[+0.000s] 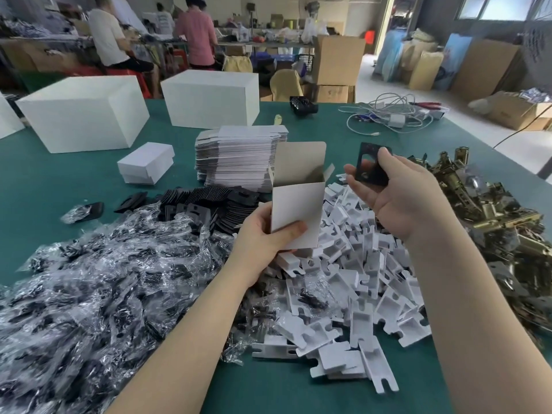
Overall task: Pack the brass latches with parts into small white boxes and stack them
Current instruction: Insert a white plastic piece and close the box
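The left hand (265, 234) grips a small white box (297, 204) near its base, thumb across the front face and fingers curled behind, holding it upright with the top flap (300, 159) raised and the mouth open. The right hand (397, 189) pinches a flat black plate (372, 165) between thumb and fingers, just to the right of the box mouth and slightly above it, not yet inside. Risk: the plate appears nearly as wide as the opening, so a tilted entry could catch on the side flap or the rim and crease the thin card; a grip this low on the box gives little support at the mouth, so pressure there may skew the walls. Directly below both hands lies a heap of white card inserts (358, 279). To the right of the right hand, near but not touching, sits the pile of brass latches (484, 210); none is held at this moment. To the left of the left hand and below it spreads a mass of clear bagged parts (104, 279), with loose black plates (209, 201) stacked just behind. Beyond the box stands a stack of flat unfolded boxes (239, 156), and further left two closed small boxes (146, 164) lie stacked on the green table (44, 180).
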Tool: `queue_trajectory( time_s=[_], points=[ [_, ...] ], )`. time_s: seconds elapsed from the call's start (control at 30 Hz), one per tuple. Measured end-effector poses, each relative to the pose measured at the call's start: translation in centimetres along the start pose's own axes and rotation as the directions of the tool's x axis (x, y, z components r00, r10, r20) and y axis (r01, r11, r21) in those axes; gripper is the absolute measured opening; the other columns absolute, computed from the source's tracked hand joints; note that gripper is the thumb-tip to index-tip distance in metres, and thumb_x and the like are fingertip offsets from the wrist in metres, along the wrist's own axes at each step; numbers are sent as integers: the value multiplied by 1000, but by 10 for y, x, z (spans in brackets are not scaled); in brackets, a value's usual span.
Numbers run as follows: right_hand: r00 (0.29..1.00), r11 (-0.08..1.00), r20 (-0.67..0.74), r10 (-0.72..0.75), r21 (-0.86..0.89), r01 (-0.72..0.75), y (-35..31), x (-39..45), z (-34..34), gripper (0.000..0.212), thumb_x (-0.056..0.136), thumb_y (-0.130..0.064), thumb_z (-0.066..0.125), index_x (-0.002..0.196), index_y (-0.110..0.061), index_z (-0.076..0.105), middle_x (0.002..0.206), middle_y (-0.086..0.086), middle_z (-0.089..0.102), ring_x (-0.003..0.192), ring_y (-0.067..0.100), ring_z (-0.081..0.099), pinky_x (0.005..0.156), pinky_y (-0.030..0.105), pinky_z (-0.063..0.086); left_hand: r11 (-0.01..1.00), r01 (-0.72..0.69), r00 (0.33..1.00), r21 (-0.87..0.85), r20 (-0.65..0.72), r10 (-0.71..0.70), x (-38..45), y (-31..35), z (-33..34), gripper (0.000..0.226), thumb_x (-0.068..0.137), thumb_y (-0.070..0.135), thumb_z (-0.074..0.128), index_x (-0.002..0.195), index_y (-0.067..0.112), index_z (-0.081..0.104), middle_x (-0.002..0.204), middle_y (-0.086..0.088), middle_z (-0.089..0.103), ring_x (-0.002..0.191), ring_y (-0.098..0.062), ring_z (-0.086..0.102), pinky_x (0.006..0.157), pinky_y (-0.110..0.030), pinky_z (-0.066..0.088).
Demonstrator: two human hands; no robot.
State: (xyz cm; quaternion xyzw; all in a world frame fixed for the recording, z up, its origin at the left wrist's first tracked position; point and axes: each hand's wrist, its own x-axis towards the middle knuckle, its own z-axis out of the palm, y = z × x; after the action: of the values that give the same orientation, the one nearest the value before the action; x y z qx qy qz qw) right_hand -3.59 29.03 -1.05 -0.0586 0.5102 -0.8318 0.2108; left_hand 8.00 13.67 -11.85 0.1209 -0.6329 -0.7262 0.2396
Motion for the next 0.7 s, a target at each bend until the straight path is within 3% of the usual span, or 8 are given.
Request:
queue_trajectory(
  time_s=[0.1,0.23,0.33,0.37,0.43,0.5,0.6,0.7],
  points=[
    [999,999,19,37,9,-37,3,1,-2,11,102,-24,52,104,-14,57,92,11,65,74,25,74,59,29,59,1000,-11,1000,0,3,11,-1,1,0,49,65,30,84,112,24,69,111,-12,73,91,-44,71,70,-66,57],
    [967,969,164,195,120,-216,5,6,-7,23,102,-34,48,118,-30,64,96,10,74,60,13,58,53,18,41,1000,-9,1000,13,2,9,-2,2,1,58,63,33,84,117,21,67,114,-11,72,97,-45,70,79,-65,56],
    [928,907,263,264,259,-332,3,12,-14,38,105,-42,35,122,-25,64,91,10,71,64,17,57,57,21,47,999,-12,1000,38,3,12,-3,3,2,52,62,38,85,111,31,69,112,-4,74,99,-39,70,62,-36,61],
    [914,876,300,273,315,-365,2,13,-17,42,105,-41,32,120,-19,64,90,12,68,66,20,59,61,23,51,999,-20,1000,45,3,20,-3,3,2,50,61,39,85,108,33,70,111,-1,74,100,-33,71,63,-28,59],
    [901,825,354,251,408,-390,2,14,-21,36,104,-31,35,115,-7,59,88,13,59,69,21,58,64,25,52,997,-33,999,65,1,33,-2,3,2,49,59,40,85,106,35,70,108,4,75,101,-20,71,74,-27,57],
    [924,801,327,199,490,-345,2,15,-21,21,101,-18,42,105,-2,55,86,11,53,68,18,54,64,23,49,996,-38,999,85,8,38,-1,2,2,45,59,41,85,103,39,72,107,6,75,100,-15,71,76,-27,56],
    [983,808,165,81,566,-162,-1,11,-17,7,96,-4,55,98,0,59,85,12,58,67,14,60,62,17,53,994,-42,999,97,8,41,0,1,0,41,60,41,85,99,46,72,108,6,75,100,-16,71,76,-30,59],
    [984,933,52,-168,332,141,-3,4,-11,13,97,-6,57,108,-5,64,94,10,69,72,11,66,68,17,53,997,-37,999,67,-4,38,1,0,0,43,62,38,85,102,41,72,108,1,75,99,-21,72,78,-47,61]
  ],
)
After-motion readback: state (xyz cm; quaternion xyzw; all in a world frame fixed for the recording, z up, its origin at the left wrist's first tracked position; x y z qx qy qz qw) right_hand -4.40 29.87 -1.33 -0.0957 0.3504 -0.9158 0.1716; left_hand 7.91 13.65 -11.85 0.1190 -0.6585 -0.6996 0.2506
